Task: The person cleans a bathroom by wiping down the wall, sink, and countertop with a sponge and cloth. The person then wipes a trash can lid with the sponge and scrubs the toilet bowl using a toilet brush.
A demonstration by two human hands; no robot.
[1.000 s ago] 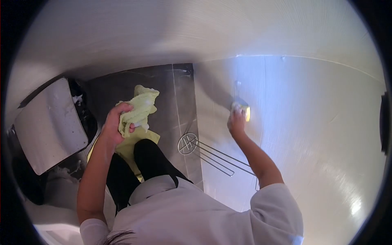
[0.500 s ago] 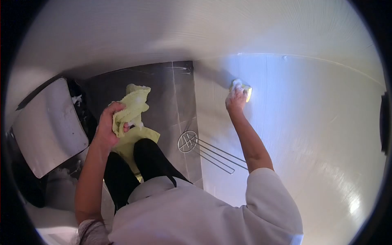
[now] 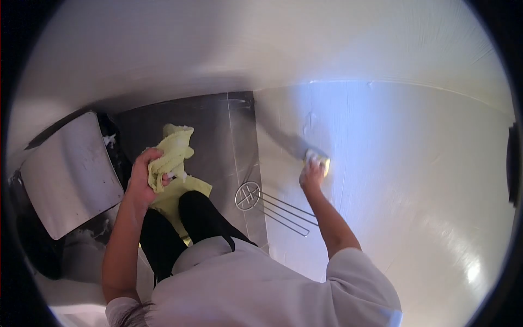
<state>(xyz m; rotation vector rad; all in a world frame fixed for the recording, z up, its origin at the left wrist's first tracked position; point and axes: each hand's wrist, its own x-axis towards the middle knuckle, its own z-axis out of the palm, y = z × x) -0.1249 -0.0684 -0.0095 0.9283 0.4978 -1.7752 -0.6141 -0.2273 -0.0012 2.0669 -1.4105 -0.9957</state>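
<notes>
My left hand (image 3: 143,177) grips a crumpled yellow-green cloth (image 3: 175,150) with white foam on it, held over the dark floor. Another piece of yellow material (image 3: 190,189) lies lower, by my legs. On the right, my right hand (image 3: 312,175) presses a yellow sponge (image 3: 326,165) with foam on it against the pale wall (image 3: 392,191). Foam streaks mark the wall just above that hand. My right fingertips are partly covered by foam.
A wire holder (image 3: 248,196) with a round end and long bars stands by the wall, left of my right forearm. At the left is a bin with a metallic lid (image 3: 73,174). Dark tiles (image 3: 210,125) cover the floor.
My right hand with the sponge went up the wall, then came back down to lower than before. My left hand and the cloth have shifted slightly left and down.
</notes>
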